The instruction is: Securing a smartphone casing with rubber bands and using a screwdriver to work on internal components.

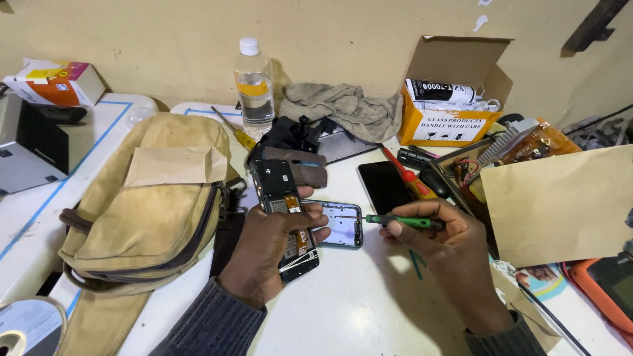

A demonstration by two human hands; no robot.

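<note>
My left hand (267, 247) grips an opened phone (282, 198) with its back removed, showing the black inner board and an orange strip. The phone is tilted upright over the white table. My right hand (443, 245) holds a green-handled screwdriver (402, 221) level, its thin tip pointing left toward the phone. Between the two hands a detached phone frame with a pale inner face (344, 225) lies flat on the table. A dark phone with a black screen (384, 186) rests just behind the screwdriver.
A tan bag (148, 198) lies at the left. Behind stand a clear bottle (254, 86), a grey cloth (346, 109), and an open orange cardboard box (448, 99). A brown envelope (560, 201) and tray of parts (501, 151) sit at the right.
</note>
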